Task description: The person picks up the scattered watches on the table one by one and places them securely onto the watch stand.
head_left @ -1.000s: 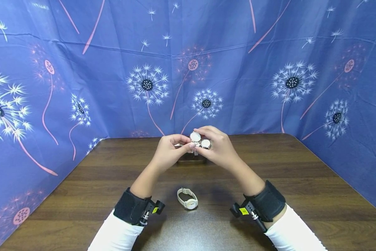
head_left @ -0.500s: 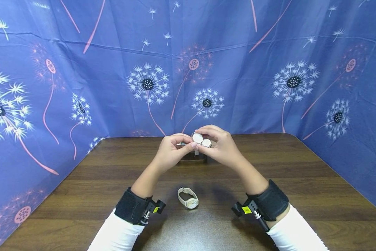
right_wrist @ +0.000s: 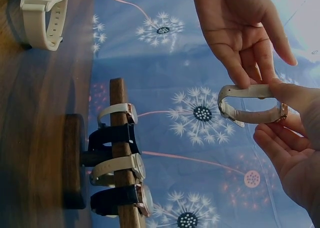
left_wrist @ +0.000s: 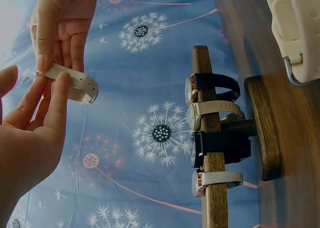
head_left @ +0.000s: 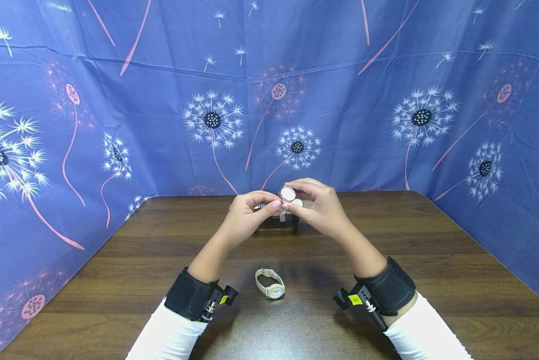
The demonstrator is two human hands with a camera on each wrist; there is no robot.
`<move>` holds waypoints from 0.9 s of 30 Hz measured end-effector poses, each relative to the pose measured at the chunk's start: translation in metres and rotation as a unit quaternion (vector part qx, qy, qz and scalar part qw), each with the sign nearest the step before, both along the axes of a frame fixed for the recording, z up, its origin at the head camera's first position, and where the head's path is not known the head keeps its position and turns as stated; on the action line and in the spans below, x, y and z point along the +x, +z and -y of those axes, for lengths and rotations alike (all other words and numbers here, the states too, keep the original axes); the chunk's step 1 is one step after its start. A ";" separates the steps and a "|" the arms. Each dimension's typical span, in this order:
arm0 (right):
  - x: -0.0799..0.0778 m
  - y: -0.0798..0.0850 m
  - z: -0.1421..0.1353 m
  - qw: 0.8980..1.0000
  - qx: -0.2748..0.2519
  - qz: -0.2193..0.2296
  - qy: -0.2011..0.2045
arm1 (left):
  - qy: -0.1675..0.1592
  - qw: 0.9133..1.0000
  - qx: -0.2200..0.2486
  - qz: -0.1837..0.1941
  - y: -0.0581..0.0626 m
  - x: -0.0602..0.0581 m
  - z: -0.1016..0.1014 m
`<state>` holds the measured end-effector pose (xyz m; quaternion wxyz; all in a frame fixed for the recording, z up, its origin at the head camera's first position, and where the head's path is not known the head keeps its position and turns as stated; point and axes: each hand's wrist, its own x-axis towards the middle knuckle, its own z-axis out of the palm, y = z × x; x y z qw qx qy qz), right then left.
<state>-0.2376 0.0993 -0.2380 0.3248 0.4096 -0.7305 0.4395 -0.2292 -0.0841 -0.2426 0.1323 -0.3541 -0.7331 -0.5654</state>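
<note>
Between both hands, above the table, is a wristwatch (head_left: 288,194) with a round white dial and a pale strap (right_wrist: 246,92). My right hand (head_left: 316,205) pinches it at the case end, thumb above and fingers below in the right wrist view. Its strap forms a loop toward the display stand. My left hand (head_left: 247,215) touches the strap with its fingertips; its thumb stands apart from the strap in both wrist views. Just beyond the hands, a wooden T-shaped watch stand (right_wrist: 117,93) carries several watches with dark and pale straps; the hands partly hide it in the head view.
A cream watch (head_left: 269,285) with its strap closed in a loop lies on the brown wooden table (head_left: 161,270), between the forearms. Blue cloth (head_left: 341,100) printed with dandelions hangs behind and at both sides. Each wrist wears a black band with a camera.
The watch has moved slightly right and up with my right hand. Its dial now sits clear of my left thumb, which overlapped its edge earlier. The cream watch stays put.
</note>
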 end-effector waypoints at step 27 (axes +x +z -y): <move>-0.072 -0.021 -0.080 0.988 -0.017 0.055 -0.145 | 0.126 0.989 -0.075 -0.015 -0.015 -0.054 0.060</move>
